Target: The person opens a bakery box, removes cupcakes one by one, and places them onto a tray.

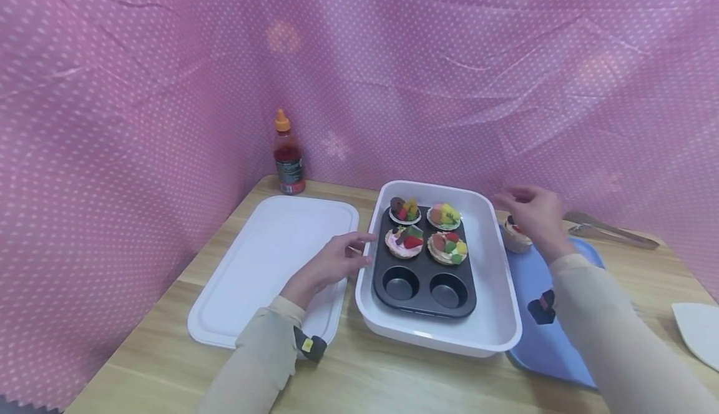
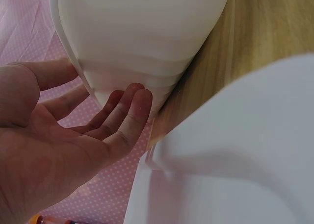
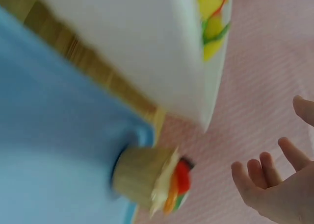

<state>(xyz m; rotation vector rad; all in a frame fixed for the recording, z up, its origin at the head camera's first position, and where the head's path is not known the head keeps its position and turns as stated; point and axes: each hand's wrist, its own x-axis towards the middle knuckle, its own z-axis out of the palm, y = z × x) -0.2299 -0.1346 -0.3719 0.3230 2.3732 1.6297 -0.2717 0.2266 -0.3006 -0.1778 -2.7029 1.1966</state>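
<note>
My left hand [image 1: 337,256] is at the left rim of a deep white bin [image 1: 497,289], fingers loosely bent; the left wrist view has its fingertips close to the bin's outer wall. Inside the bin lies a dark muffin tin [image 1: 424,289]. Several fruit-topped tarts [image 1: 447,248] fill its back and middle cups; the two front cups are bare. Over the far end of a blue tray [image 1: 539,333], my right hand [image 1: 539,217] hovers with its fingers loosely curved. Below it stands another fruit-topped tart [image 3: 142,177], apart from the fingers in the right wrist view.
To the left lies a white cutting board [image 1: 264,258], with a red sauce bottle [image 1: 289,161] behind it. Metal tongs [image 1: 612,230] rest at the back right. A white plate edge [image 1: 699,333] shows at far right. A pink dotted curtain [image 1: 393,77] encloses the back.
</note>
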